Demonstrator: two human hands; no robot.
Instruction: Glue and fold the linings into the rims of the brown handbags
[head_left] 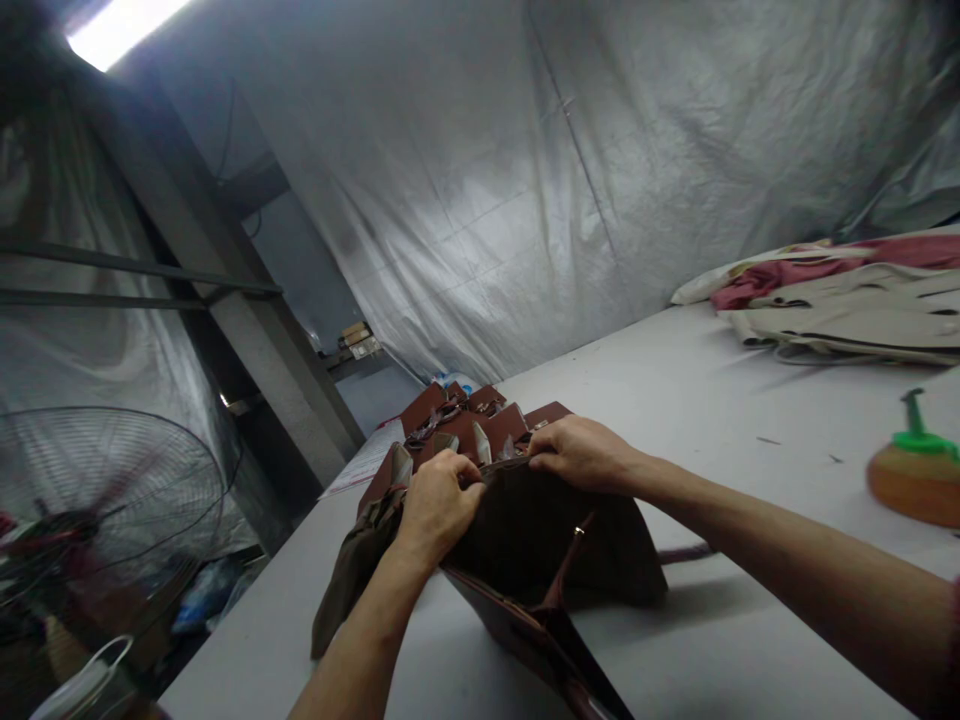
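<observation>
A dark brown handbag [540, 545] stands on the white table [735, 400], its reddish strap [559, 580] hanging down the near side. My left hand [435, 505] is closed on the bag's top edge at the left. My right hand [581, 455] grips the same top edge further right, fingers curled over it. An olive-brown fabric piece [349, 575] hangs from the bag's left side. Behind the bag, several more reddish-brown bags [465, 415] stand in a row.
A pile of cream and pink fabric [840, 300] lies at the far right. An orange round object with a green top [915, 470] sits at the right edge. A standing fan [97, 510] is at the left, off the table. A silver tarpaulin [525, 180] hangs behind.
</observation>
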